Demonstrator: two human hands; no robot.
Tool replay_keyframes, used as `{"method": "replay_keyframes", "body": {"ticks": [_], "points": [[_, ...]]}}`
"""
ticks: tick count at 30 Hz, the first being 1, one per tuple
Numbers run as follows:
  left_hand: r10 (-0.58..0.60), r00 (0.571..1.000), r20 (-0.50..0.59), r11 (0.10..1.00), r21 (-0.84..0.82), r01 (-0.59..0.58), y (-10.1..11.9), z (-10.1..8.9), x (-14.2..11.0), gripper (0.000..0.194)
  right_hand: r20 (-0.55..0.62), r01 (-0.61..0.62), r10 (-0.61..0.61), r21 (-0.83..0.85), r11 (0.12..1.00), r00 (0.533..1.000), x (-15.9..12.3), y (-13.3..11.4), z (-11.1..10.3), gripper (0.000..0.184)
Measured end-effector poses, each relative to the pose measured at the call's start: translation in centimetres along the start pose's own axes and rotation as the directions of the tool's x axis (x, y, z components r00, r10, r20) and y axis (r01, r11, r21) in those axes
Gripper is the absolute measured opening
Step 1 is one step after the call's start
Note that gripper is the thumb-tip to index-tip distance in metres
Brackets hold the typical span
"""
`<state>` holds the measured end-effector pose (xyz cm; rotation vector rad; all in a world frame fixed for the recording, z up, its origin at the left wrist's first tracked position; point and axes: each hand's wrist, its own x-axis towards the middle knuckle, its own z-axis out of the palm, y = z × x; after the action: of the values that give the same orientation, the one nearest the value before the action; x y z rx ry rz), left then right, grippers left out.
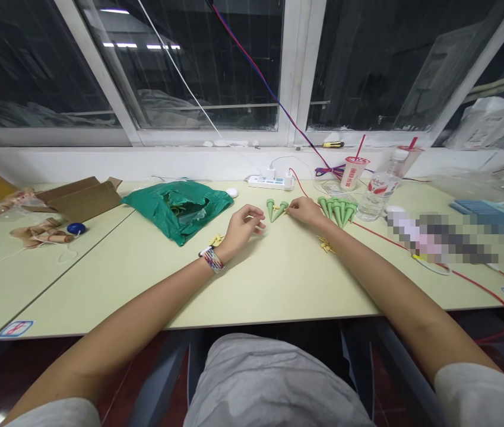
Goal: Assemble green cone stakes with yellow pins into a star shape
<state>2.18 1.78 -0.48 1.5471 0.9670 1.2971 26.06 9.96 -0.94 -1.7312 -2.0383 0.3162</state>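
My right hand (306,212) is closed in a pinch at the head of a green watering spike (280,210), a plastic cone with a small yellow piece at its side. Just left of it is a second green spike (270,209). My left hand (243,228) hovers left of the two spikes, fingers curved and apart, holding nothing. Several more green spikes (337,209) lie grouped beyond my right wrist. Small yellow pieces (325,245) lie beside my right forearm, and another yellow pile (217,239) is partly hidden by my left wrist.
A torn green plastic bag (180,207) lies to the left, near a cardboard box (80,200) and wooden pieces (42,233). At the back are a power strip (269,181), a lidded cup (354,172) and a water bottle (383,187). A red cable (385,236) crosses the right side.
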Motion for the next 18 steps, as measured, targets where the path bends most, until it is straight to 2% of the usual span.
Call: {"method": "replay_keyframes", "body": {"ticks": [3,6,10,14,18], "points": [[-0.001,1.000,-0.004,1.000,0.004,0.001,0.0,0.0,0.0,0.019,-0.035,-0.036,0.035,-0.029,0.999,0.999,-0.1,0.4,-0.6,0.034],[-0.002,1.000,-0.007,1.000,-0.003,0.002,0.0,0.0,0.1,0.019,-0.086,-0.081,0.072,-0.096,0.992,0.994,-0.1,1.4,-2.4,0.031],[-0.008,1.000,-0.003,1.000,-0.004,0.008,-0.1,0.1,0.1,0.019,-0.167,-0.155,0.101,-0.354,0.922,0.981,0.4,3.4,-4.9,0.033],[-0.007,1.000,0.000,1.000,-0.009,0.007,-0.1,0.0,0.0,0.019,-0.121,-0.214,0.177,-0.495,0.842,0.977,1.3,4.9,-5.6,0.039],[-0.008,1.000,-0.001,1.000,-0.012,0.008,-0.1,0.0,0.0,0.021,-0.104,-0.222,0.196,-0.508,0.832,0.975,1.9,5.5,-5.5,0.039]]}}
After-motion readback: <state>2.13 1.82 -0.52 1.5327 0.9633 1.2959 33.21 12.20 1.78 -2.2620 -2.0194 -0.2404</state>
